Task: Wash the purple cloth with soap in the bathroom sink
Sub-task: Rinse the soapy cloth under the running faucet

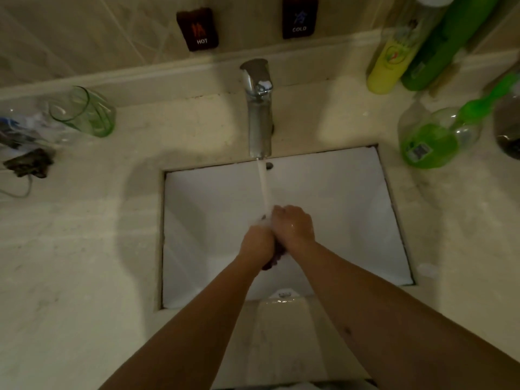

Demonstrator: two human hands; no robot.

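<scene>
Gripping a bunched, dark purple wet cloth (272,258) between both hands over the middle of the white rectangular sink basin (337,192). Left hand (257,242) curling round the cloth from the left, right hand (294,225) closing over it from the right and slightly above, the two hands pressing together with the cloth squeezed between the palms. Only a small dark fold of the cloth showing, poking out below the heels of the hands, toward the wrists; the rest lying hidden inside the grip. Running from the chrome faucet (257,108), a thin stream of water (264,187), landing on the knuckles where the hands are meeting. Standing on the pale marble surface (84,235) around the basin: a green-tinted drinking glass (84,111) at the left, a round clear bottle of green liquid (433,139) at the right, a yellow-green bottle (391,60) behind it. Showing on the tiled wall, dark HOT (198,29) and COLD (299,18) labels.
</scene>
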